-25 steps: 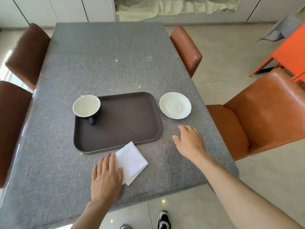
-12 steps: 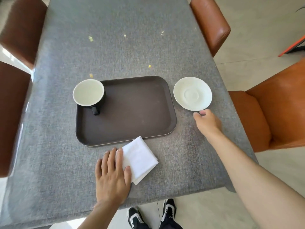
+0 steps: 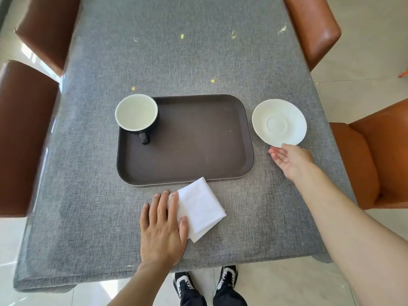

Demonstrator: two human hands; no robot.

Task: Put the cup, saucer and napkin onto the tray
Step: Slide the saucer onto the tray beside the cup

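I note the cup standing on the tray, in its far left corner. The saucer lies on the grey surface just right of the tray, my right hand open, fingertips at its near rim. The napkin lies folded at the tray's near edge; my left hand rests flat, fingers spread, on its left part.

no legible txt anywhere

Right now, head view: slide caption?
Cup on tray; right hand at saucer, left hand on napkin.
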